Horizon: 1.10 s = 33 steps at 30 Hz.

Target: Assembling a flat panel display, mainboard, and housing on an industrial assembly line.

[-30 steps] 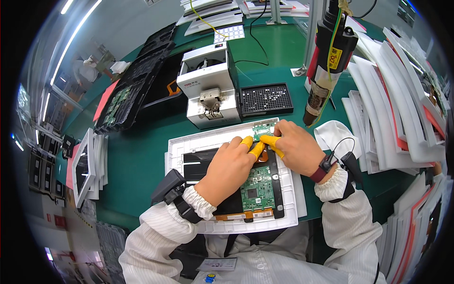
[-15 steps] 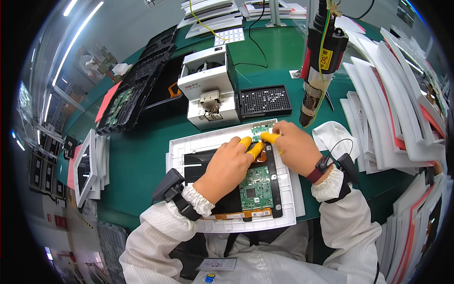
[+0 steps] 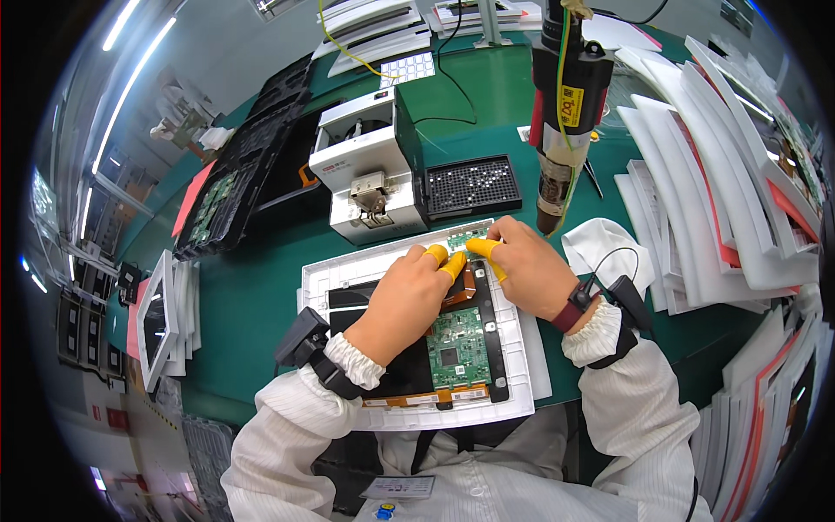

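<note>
A white frame [image 3: 522, 374] lies before me, holding a black panel [image 3: 404, 361] with a large green circuit board [image 3: 454, 352] on its right part. At the frame's far edge sits a small green circuit board [image 3: 461, 237]. My left hand [image 3: 407, 296] has its yellow-capped fingertips pinched together at the end of an orange flex cable [image 3: 463, 287], just below the small board. My right hand [image 3: 532, 271], also with yellow finger caps, closes its thumb and forefinger on the small board's near right edge. The exact contact between fingertips, cable and board is partly hidden.
Beyond the frame stand a white bench machine [image 3: 370, 174] and a black screw tray [image 3: 472, 187]. An electric screwdriver [image 3: 561, 130] hangs at the upper right. Stacked white panels [image 3: 687, 174] line the right side; a black tray [image 3: 252, 165] lies left. A white cloth [image 3: 604, 252] rests beside my right wrist.
The whole scene has shifted slightly left in the picture. Both hands stay at the small board, with fingertips moved only a little; more of the orange cable shows.
</note>
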Each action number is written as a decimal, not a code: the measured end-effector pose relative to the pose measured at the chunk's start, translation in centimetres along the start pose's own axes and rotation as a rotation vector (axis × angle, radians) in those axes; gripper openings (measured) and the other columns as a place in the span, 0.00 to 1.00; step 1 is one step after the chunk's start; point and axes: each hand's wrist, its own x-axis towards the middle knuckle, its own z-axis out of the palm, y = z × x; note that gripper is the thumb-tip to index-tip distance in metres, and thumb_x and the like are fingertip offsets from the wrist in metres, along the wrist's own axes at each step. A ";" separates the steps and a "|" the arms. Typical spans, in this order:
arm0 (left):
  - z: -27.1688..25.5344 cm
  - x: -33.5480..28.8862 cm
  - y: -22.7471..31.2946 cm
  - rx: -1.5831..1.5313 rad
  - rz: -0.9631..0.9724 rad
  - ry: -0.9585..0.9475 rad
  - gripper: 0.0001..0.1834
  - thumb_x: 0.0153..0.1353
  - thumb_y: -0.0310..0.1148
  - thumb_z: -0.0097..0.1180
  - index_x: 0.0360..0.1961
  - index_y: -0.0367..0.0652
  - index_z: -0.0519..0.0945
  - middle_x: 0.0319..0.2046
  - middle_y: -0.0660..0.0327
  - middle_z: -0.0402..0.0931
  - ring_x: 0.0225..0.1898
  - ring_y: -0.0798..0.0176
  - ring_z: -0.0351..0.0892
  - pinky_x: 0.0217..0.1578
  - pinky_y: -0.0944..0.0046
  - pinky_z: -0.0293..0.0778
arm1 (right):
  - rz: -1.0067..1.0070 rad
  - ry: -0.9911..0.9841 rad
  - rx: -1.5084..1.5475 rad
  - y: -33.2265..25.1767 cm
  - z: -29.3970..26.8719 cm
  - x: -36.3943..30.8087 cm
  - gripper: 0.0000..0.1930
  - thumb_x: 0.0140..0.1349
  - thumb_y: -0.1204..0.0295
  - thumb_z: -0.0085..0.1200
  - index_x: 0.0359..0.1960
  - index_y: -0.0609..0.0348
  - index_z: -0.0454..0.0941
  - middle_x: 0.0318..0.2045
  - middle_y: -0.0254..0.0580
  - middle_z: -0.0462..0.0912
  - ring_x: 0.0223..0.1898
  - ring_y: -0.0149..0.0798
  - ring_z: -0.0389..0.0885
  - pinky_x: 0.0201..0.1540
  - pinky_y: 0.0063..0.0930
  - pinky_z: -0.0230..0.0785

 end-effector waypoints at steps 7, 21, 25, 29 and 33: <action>0.6 -0.3 0.6 0.141 -0.003 -0.002 0.12 0.51 0.27 0.58 0.37 0.35 0.83 0.41 0.56 0.77 0.44 0.55 0.73 0.47 0.59 0.71 | -0.049 -0.026 -0.061 -0.1 -0.1 -0.3 0.05 0.51 0.81 0.55 0.29 0.67 0.81 0.40 0.45 0.74 0.43 0.46 0.74 0.45 0.37 0.70; -5.5 -11.5 -0.8 -0.176 -0.302 0.106 0.26 0.50 0.13 0.49 0.52 0.39 0.78 0.50 0.51 0.74 0.49 0.47 0.71 0.52 0.59 0.69 | -0.198 -0.017 -0.259 -1.8 -0.8 -0.4 0.07 0.51 0.78 0.56 0.30 0.61 0.85 0.48 0.43 0.74 0.46 0.46 0.74 0.49 0.37 0.68; -4.8 -17.6 -2.3 -0.211 -0.480 0.190 0.22 0.55 0.16 0.51 0.53 0.38 0.77 0.49 0.50 0.74 0.47 0.49 0.73 0.51 0.60 0.69 | -0.181 0.115 -0.150 -2.0 -1.4 -0.5 0.10 0.46 0.82 0.54 0.32 0.65 0.83 0.44 0.47 0.77 0.47 0.49 0.75 0.49 0.38 0.69; -4.9 -21.8 -2.8 -0.417 -0.812 0.139 0.29 0.61 0.20 0.51 0.65 0.37 0.64 0.56 0.51 0.72 0.56 0.56 0.72 0.56 0.63 0.68 | 0.075 0.209 0.041 -5.7 -4.0 -4.4 0.17 0.55 0.82 0.55 0.49 0.65 0.76 0.40 0.49 0.77 0.37 0.47 0.78 0.38 0.35 0.70; -4.3 -23.9 -4.3 -0.847 -1.036 0.027 0.34 0.64 0.27 0.51 0.68 0.29 0.54 0.64 0.43 0.62 0.64 0.52 0.65 0.63 0.62 0.62 | 0.392 0.056 0.063 -5.4 -4.3 -9.8 0.18 0.58 0.79 0.57 0.51 0.65 0.75 0.34 0.45 0.78 0.27 0.41 0.77 0.31 0.33 0.70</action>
